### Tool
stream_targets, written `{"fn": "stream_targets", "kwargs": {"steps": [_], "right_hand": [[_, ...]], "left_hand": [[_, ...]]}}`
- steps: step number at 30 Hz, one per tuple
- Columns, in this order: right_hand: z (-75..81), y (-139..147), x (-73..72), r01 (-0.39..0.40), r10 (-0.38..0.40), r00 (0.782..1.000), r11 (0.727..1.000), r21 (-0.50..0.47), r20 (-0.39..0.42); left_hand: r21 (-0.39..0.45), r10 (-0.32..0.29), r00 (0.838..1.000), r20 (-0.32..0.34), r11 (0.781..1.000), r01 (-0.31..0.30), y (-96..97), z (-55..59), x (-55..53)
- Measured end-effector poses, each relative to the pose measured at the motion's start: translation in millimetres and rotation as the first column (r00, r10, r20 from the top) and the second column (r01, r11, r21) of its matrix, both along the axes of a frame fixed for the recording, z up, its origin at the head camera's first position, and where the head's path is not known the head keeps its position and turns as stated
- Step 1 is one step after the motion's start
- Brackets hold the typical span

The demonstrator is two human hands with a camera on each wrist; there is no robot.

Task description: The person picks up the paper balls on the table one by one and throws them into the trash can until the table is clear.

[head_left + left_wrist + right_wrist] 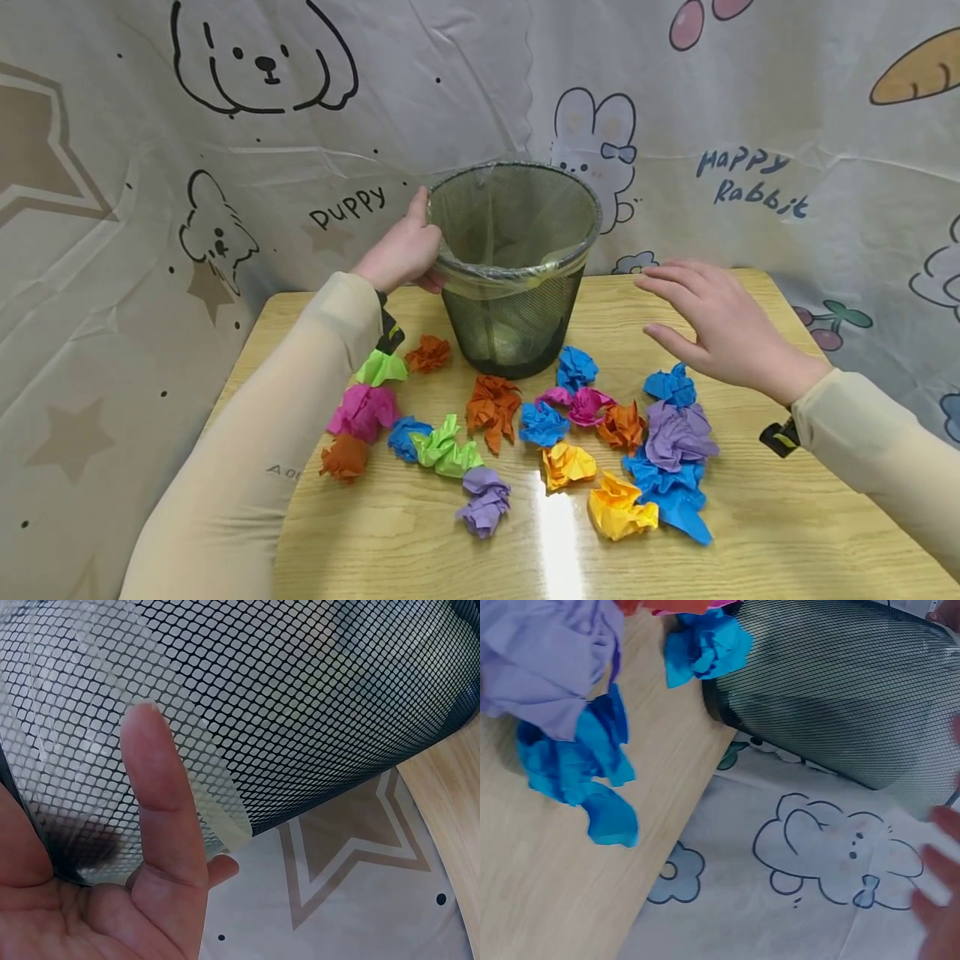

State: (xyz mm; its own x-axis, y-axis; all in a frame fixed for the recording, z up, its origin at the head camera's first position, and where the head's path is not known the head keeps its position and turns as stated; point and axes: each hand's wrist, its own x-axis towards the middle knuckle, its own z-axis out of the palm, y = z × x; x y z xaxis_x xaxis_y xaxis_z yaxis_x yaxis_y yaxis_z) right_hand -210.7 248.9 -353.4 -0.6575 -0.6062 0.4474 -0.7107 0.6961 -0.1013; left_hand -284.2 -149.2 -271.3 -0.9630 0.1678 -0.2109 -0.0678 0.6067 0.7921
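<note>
A black mesh wastebasket (517, 325) with a clear plastic liner (525, 272) folded over its rim stands upright at the back of the table. My left hand (405, 246) grips its rim on the left side; in the left wrist view, one finger (161, 787) of it lies along the mesh. My right hand (708, 321) hovers to the right of the basket, fingers spread and holding nothing. Below it lie a blue crumpled paper (671, 386) and a purple crumpled paper (678, 435). Another blue paper ball (577, 368) sits close to the basket's base.
Several more crumpled papers lie across the wooden table (390, 550), among them an orange one (492, 408), a green one (447, 450), a pink one (365, 410) and a yellow one (621, 507). A printed cloth (450, 100) hangs behind the table.
</note>
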Motion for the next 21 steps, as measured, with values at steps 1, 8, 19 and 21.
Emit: {"fn": "stream_targets", "kwargs": {"steps": [1, 8, 19, 21], "right_hand": [[-1.2, 2, 1.0, 0.034, -0.036, 0.998, 0.999, 0.04, 0.052], [-17.0, 11, 5.7, 0.168, -0.296, 0.848, 0.937, 0.307, 0.44], [-51.0, 13, 1.9, 0.238, -0.431, 0.658, 0.897, 0.373, 0.617], [-54.7, 12, 2.1, 0.241, -0.434, 0.643, 0.897, 0.372, 0.631]], "left_hand": [[-0.002, 0.0, 1.0, -0.002, 1.0, 0.0, 0.2, 1.0, -0.1], [0.0, 0.002, 1.0, -0.013, 1.0, -0.002, 1.9, 5.5, -1.0], [-0.026, -0.007, 1.0, -0.023, 1.0, 0.007, 0.3, 1.4, 3.7], [-0.023, -0.006, 1.0, -0.026, 1.0, 0.006, 0.0, -0.1, 3.7]]}}
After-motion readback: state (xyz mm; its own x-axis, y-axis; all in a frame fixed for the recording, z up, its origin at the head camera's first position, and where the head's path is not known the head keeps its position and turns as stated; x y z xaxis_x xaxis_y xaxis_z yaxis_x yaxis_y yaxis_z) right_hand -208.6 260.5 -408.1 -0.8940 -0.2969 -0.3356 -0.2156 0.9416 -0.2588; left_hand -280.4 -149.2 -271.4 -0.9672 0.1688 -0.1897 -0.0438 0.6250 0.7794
